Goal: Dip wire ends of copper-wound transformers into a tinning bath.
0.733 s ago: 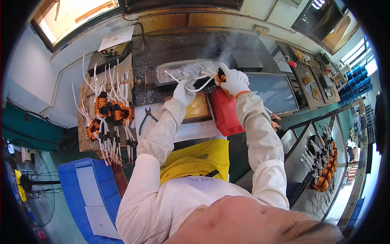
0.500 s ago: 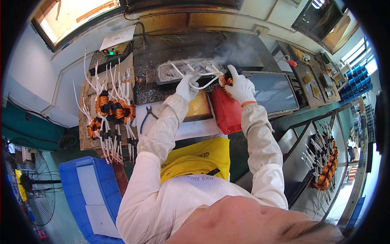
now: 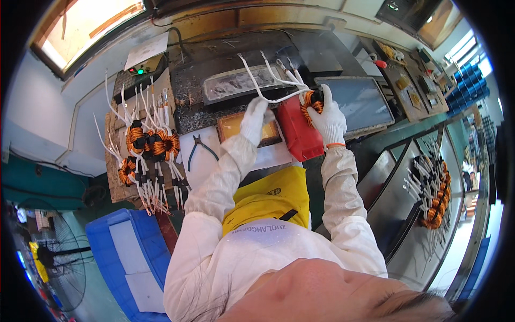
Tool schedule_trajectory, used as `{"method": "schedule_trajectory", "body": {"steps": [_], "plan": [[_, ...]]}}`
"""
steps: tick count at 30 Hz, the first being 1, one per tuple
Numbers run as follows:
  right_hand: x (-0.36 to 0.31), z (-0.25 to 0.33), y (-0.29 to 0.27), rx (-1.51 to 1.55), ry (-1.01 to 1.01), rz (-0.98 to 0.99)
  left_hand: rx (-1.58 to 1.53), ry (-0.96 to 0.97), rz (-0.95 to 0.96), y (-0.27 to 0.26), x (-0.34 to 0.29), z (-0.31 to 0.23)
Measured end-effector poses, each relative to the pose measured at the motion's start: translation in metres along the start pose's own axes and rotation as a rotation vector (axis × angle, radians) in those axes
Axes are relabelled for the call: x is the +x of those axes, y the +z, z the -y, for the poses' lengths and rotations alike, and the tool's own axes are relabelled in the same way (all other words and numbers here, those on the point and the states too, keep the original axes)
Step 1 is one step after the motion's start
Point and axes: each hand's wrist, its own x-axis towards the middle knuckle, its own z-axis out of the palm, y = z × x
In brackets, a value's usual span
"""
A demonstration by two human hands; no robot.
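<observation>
My right hand [image 3: 328, 120], in a white glove, grips an orange copper-wound coil [image 3: 311, 102] with several long white leads [image 3: 268, 80] fanning up and left. My left hand [image 3: 254, 119], also gloved, pinches one of those white leads near the coil's left side. Both hands hover above a red container [image 3: 295, 133] and an orange-rimmed tray [image 3: 236, 124], in front of a metal solder bath [image 3: 236, 83] that gives off faint smoke.
A pile of similar coils with white leads [image 3: 147, 147] lies on a board at the left, with black pliers [image 3: 197, 151] beside it. More coils [image 3: 434, 198] lie in a grey bin at the right. A blue crate [image 3: 126, 257] stands lower left.
Both hands drew the coil back toward me from over the bath, and the leads now point up and away. My left hand has dropped lower along a lead.
</observation>
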Motion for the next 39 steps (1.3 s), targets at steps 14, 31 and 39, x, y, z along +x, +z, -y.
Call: {"method": "schedule_trajectory", "body": {"steps": [14, 31, 39], "plan": [[-0.057, -0.011, 0.025, 0.230, 0.091, -0.346, 1.448, 0.587, 0.700, 0.002, -0.060, 0.076], [-0.058, -0.018, 0.035, 0.265, 0.066, -0.451, 1.338, 0.602, 0.596, -0.003, -0.066, 0.092], [-0.054, -0.031, 0.020, 0.346, -0.066, -0.390, 1.353, 0.638, 0.528, 0.002, -0.072, 0.091]]}}
